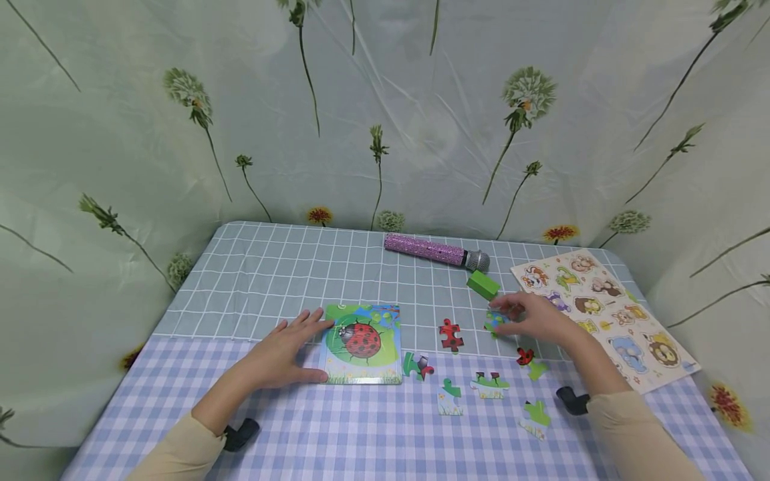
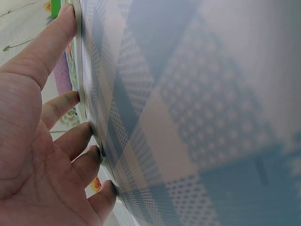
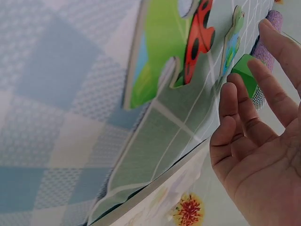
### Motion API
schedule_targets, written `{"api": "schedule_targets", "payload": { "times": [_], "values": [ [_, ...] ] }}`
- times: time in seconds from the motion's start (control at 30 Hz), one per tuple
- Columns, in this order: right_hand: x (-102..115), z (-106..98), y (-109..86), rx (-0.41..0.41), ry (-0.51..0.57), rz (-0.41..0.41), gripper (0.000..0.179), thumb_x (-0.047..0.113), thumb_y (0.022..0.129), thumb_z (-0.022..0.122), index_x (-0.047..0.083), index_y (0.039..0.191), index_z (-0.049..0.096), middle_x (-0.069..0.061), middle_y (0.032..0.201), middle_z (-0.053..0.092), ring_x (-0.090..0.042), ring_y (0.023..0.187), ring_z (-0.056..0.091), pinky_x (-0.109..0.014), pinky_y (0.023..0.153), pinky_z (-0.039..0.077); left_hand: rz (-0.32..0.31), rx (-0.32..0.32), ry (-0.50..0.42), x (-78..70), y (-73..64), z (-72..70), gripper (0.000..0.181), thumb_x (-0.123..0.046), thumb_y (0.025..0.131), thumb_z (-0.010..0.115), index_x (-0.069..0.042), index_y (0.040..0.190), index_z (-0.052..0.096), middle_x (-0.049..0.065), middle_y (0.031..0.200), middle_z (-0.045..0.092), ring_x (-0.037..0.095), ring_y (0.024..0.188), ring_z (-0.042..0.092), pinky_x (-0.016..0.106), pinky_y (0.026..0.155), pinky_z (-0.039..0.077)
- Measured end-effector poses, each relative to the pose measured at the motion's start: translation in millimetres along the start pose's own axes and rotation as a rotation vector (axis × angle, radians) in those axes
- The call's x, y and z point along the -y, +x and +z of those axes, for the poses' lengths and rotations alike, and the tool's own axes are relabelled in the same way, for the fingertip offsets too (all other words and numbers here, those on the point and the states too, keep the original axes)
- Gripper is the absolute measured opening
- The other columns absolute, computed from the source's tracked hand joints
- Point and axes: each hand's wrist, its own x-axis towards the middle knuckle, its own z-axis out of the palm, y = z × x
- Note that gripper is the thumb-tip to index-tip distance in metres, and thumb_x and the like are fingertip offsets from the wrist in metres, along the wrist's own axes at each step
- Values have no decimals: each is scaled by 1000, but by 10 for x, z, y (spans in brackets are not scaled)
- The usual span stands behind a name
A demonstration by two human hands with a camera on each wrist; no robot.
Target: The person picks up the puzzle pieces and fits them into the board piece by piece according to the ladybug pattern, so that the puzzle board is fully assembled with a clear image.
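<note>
A square ladybug puzzle board (image 1: 390, 347) lies flat on the cloth. My left hand (image 1: 278, 355) is at its left side, fingers spread; the thumb touches the lower left corner and the index finger the left edge. In the left wrist view, the left hand (image 2: 51, 136) has its fingertips on or close to the cloth. On the right, my right hand (image 1: 535, 317) hovers with loosely bent fingers around a blue and green puzzle piece (image 1: 494, 321). That piece (image 3: 233, 40) lies flat in the right wrist view, with the right hand (image 3: 263, 136) apart from it.
Several loose pieces lie between the hands, among them a red spotted piece (image 1: 450, 335) and a grass-edged piece (image 1: 450, 399). A green block (image 1: 483, 284) and a glittery purple microphone (image 1: 427, 250) lie behind. An animal picture board (image 1: 607, 314) lies at the right, partly under the right forearm.
</note>
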Motion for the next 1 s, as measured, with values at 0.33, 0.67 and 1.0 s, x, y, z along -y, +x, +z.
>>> {"api": "schedule_targets", "payload": {
  "times": [0.33, 0.67, 1.0],
  "values": [
    [-79, 29, -27, 15, -13, -9, 54, 28, 86, 92, 4, 131, 74, -10, 115, 74, -19, 99, 64, -36, 86, 55, 7, -2, -1, 17, -15, -4, 97, -54, 82, 91, -19, 163, 49, 17, 176, 32, 48, 162, 29, 77, 125, 24],
    [-85, 60, -8, 17, -30, -4, 48, 19, 85, 92, 3, 127, 76, -5, 108, 72, -16, 93, 59, -29, 80, 52, 3, -1, -2, 12, -11, -2, 98, -54, 82, 91, -20, 163, 48, 16, 176, 32, 47, 163, 29, 77, 126, 23],
    [-73, 68, 5, 4, -52, 5, 43, 17, 86, 91, 4, 124, 77, -6, 107, 72, -16, 93, 59, -32, 82, 52, 7, 0, -2, -4, -6, -9, 97, -58, 82, 89, -20, 163, 49, 17, 176, 32, 49, 162, 30, 77, 125, 24]
  ]
}}
